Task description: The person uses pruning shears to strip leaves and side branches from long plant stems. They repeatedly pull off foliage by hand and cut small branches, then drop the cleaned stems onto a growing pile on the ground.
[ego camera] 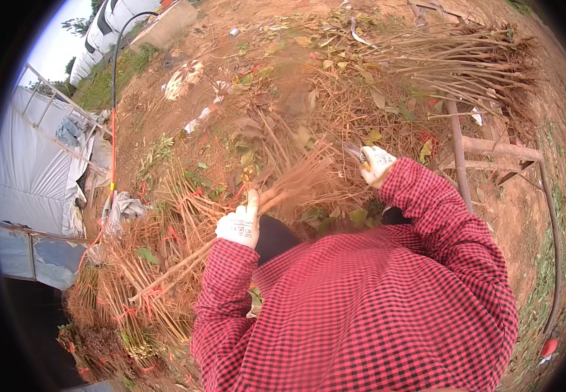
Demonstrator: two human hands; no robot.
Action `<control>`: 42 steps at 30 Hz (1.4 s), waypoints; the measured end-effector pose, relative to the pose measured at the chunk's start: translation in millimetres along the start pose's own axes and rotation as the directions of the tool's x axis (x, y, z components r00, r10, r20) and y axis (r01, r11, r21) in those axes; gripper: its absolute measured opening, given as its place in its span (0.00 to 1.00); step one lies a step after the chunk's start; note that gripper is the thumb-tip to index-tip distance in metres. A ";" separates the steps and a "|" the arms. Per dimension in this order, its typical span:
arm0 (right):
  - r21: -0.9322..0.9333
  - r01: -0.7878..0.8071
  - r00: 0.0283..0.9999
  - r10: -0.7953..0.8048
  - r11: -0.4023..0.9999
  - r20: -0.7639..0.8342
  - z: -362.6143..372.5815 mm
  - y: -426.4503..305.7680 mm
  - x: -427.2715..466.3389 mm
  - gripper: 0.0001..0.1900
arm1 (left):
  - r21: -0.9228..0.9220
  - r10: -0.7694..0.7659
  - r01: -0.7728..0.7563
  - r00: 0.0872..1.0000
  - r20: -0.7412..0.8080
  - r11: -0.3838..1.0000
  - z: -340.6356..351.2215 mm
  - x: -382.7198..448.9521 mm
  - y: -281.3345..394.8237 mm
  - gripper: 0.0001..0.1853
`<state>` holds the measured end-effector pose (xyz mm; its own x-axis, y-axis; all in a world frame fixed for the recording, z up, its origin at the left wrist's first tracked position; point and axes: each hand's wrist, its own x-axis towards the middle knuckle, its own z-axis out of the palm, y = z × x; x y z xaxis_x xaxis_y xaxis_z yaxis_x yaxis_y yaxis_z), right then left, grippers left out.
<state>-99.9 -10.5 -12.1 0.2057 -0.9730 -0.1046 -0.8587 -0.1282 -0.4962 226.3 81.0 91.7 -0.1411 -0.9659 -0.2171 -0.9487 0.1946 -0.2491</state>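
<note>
My left hand [240,224], in a white work glove, is closed around a few bare-root saplings [173,269]. Their stems point down to the left, and their reddish roots [302,174] fan out to the upper right, slightly blurred. To the right of these roots, my right hand [377,165], gloved as well, grips a small tool with a bit of yellow at its handle; its kind is hard to tell, though it may be pruning shears [356,152]. Loose cut roots and leaves [341,191] lie on the ground before me.
Bundles of saplings tied with red string [131,294] lie at the left. More saplings [459,63] rest on a metal-legged wooden stand [501,147] at the upper right. A patterned cushion [184,80], a hose [113,108] and white sheeting [38,166] are farther off.
</note>
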 end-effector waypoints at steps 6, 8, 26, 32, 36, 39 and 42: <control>0.975 -0.099 0.965 0.257 0.199 0.045 34.3 -17.0 -53.2 0.15 | -0.371 -0.217 0.070 0.903 -0.372 0.926 -43.4 49.3 -33.2 0.33; 0.997 -0.068 0.984 0.171 0.045 0.060 40.7 -30.9 -81.1 0.18 | -0.785 -0.553 -0.311 0.573 -0.605 0.536 -52.1 61.5 -64.6 0.28; 0.663 0.414 0.866 -0.046 0.624 -0.498 -10.9 -34.6 -15.9 0.30 | -0.253 -0.472 -0.637 0.734 -0.489 -0.728 -0.9 52.8 -31.6 0.12; 0.922 0.125 0.990 0.022 0.367 -0.143 -20.2 -63.9 -16.7 0.13 | -0.275 -0.552 -0.682 0.719 -0.422 -0.678 -20.6 40.6 -5.7 0.30; 0.963 0.196 0.969 0.116 0.184 -0.220 -11.0 -90.8 -27.0 0.09 | -0.225 -0.514 -0.695 0.676 -0.528 -0.683 -32.2 41.1 1.5 0.20; 0.979 0.178 0.984 -0.003 0.101 -0.178 -38.6 -109.3 -54.8 0.08 | -0.278 -0.527 -0.712 0.678 -0.512 -0.645 -44.9 32.0 -5.5 0.07; 0.740 0.604 0.789 -0.355 0.297 -0.502 -35.1 -112.4 -58.4 0.10 | -0.285 -0.572 -0.637 0.770 -0.282 -0.716 -19.2 52.5 2.1 0.10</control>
<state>-31.8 54.0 80.0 0.2310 -0.8185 0.5261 0.2167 -0.4838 -0.8479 211.5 27.5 97.9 0.3547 -0.9032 0.2417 0.6888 0.4272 0.5857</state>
